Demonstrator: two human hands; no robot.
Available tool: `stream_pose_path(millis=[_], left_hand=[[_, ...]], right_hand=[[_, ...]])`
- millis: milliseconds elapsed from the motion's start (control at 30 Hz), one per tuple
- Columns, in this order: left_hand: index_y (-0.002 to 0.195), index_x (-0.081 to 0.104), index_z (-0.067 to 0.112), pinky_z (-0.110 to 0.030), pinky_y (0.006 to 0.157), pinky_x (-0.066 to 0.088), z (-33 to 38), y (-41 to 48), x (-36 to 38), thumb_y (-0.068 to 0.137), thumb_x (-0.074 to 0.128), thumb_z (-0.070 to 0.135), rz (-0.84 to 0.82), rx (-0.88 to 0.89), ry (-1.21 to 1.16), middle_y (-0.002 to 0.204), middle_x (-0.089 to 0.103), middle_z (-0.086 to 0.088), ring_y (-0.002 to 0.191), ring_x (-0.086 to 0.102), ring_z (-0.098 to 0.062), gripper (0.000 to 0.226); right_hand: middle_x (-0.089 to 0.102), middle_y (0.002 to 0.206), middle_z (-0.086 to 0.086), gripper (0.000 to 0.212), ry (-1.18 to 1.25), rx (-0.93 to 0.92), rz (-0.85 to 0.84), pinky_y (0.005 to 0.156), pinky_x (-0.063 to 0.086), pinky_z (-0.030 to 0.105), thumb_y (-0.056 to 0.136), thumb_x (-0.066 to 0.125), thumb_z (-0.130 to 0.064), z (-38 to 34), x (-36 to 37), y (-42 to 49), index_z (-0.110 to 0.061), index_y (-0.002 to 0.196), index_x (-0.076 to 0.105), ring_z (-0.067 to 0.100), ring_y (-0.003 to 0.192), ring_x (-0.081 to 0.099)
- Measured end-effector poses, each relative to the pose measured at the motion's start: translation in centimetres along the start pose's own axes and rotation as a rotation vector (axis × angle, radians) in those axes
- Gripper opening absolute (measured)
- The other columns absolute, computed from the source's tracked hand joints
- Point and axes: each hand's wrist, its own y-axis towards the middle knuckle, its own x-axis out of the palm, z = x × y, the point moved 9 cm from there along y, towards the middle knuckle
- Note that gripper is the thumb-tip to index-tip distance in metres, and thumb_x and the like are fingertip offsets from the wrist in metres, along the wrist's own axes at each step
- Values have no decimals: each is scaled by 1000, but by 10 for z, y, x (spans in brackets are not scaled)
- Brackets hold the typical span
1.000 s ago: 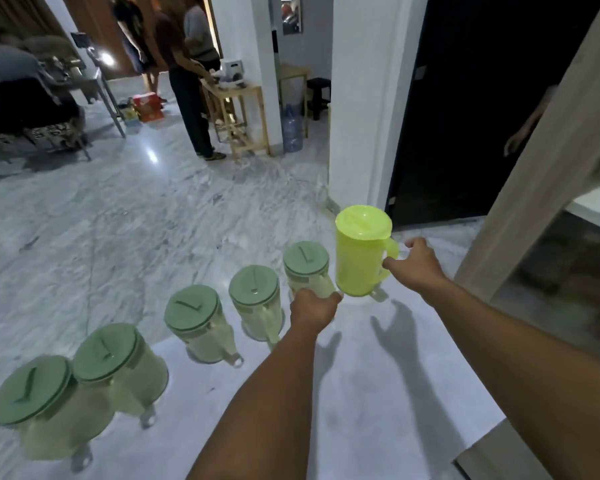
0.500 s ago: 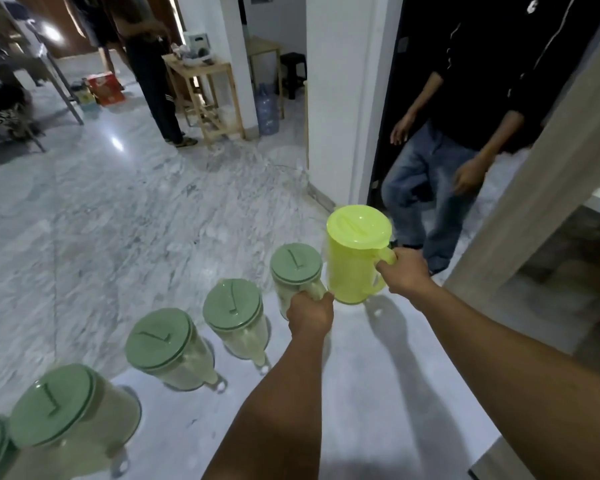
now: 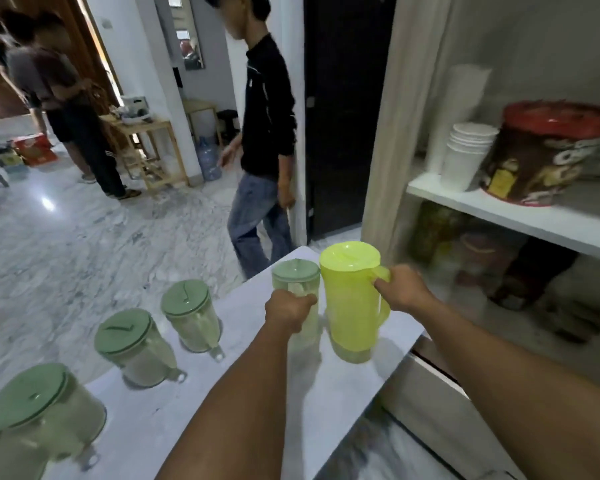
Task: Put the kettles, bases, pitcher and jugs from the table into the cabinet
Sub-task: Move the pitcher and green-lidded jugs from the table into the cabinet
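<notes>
Right hand [image 3: 404, 292] clenched on handle of yellow pitcher [image 3: 352, 299], raised above table [image 3: 194, 420] beside open cabinet [image 3: 506, 209]. Left hand [image 3: 288, 311] gripping green-lidded jug [image 3: 297, 289] handle. Three more jugs in row on table.

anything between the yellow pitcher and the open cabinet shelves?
Nothing in the head view: past the yellow pitcher, only the right hand on its handle, then open space to the cabinet shelf.

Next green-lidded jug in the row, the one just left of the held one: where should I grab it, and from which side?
Take the green-lidded jug by its handle, coming from the near table edge. It stands upright with the handle turned toward the person, and the open table in front leaves room. The smooth tapering body and the lid offer a poorer hold.
</notes>
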Motion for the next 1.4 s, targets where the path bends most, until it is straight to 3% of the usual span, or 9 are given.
stream_pose_path(millis=[133, 333, 533, 700, 867, 1000, 1100, 1233, 1400], left_hand=[[106, 64, 0, -35, 56, 60, 11, -89, 52, 79, 77, 31, -138, 71, 67, 110, 66, -21, 83, 71, -35, 44], [112, 52, 1, -45, 82, 60, 46, -253, 163, 89, 70, 23, -532, 151, 274, 109, 59, -22, 85, 65, -38, 37], [102, 57, 7, -50, 92, 57, 117, -416, 285, 90, 69, 26, -788, 371, 348, 101, 55, -20, 92, 61, -37, 26], [134, 50, 4, -42, 77, 61, 191, -520, 359, 89, 69, 30, -894, 557, 306, 131, 56, -23, 104, 64, -36, 55], [122, 56, 6, -44, 75, 62, 283, -558, 391, 91, 69, 24, -843, 780, 178, 108, 64, -18, 89, 69, -33, 39], [124, 56, 5, -39, 64, 59, 334, -526, 419, 90, 69, 21, -705, 842, 111, 102, 62, -16, 84, 65, -29, 39], [120, 58, 5, -35, 60, 58, 364, -482, 448, 86, 71, 25, -568, 850, 89, 117, 64, -22, 98, 68, -36, 41], [103, 65, 1, -41, 85, 59, 406, -425, 488, 88, 65, 23, -450, 869, 148, 106, 68, -22, 96, 67, -36, 26], [112, 62, 6, -29, 72, 45, 450, -375, 539, 92, 55, 25, -345, 863, 288, 111, 67, -16, 100, 65, -32, 29]], right_hand=[[73, 84, 20, 29, 3, 30, 43, 72, 57, 36, 93, 59, -27, 55, -76, -96, -2, 85, 71, 38, 80, 72], [61, 75, 16, 24, 106, 234, 55, 59, 63, 48, 94, 62, -19, 180, -209, -252, 5, 89, 65, 36, 68, 69], [55, 64, 11, 31, -46, 400, 260, 47, 48, 28, 86, 71, -27, 277, -384, -413, -6, 65, 61, 29, 57, 60], [56, 79, 21, 32, 140, 439, 475, 60, 61, 59, 89, 69, -18, 305, -495, -504, 13, 94, 64, 35, 66, 60], [57, 82, 23, 33, 234, 356, 755, 63, 62, 56, 93, 63, -17, 307, -573, -509, 13, 107, 61, 40, 67, 66], [65, 82, 19, 29, 223, 300, 966, 54, 61, 46, 86, 64, -29, 305, -604, -466, 0, 86, 62, 36, 63, 68], [70, 85, 17, 38, 190, 300, 1025, 60, 62, 50, 71, 58, -42, 321, -619, -409, -6, 83, 67, 38, 68, 71], [70, 90, 17, 41, 208, 298, 1013, 53, 62, 46, 74, 58, -41, 339, -635, -324, -4, 89, 67, 38, 69, 71], [66, 88, 15, 23, 176, 272, 986, 43, 54, 32, 87, 61, -27, 356, -651, -239, -10, 73, 57, 36, 75, 68]])
